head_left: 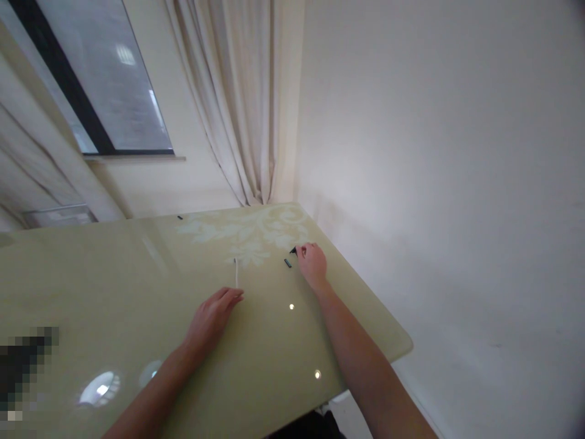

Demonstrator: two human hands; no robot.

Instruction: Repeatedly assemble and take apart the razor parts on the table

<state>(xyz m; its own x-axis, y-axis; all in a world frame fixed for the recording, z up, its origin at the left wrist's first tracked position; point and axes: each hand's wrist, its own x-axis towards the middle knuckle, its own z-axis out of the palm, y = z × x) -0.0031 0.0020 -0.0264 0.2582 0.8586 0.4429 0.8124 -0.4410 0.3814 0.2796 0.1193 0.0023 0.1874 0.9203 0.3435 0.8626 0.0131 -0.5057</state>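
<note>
White stick (236, 274) gripped by left fingers (232, 293), black piece (293, 250) pinched in right fingers (302, 249)

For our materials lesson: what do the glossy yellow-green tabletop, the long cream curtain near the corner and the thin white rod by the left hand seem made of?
Yellow-green tabletop: glossy, probably glass or lacquered board; sharp bright reflections.
Cream curtain: matte fabric, by its soft folds.
White rod: perhaps plastic, from its colour; too small to judge finish.
</note>
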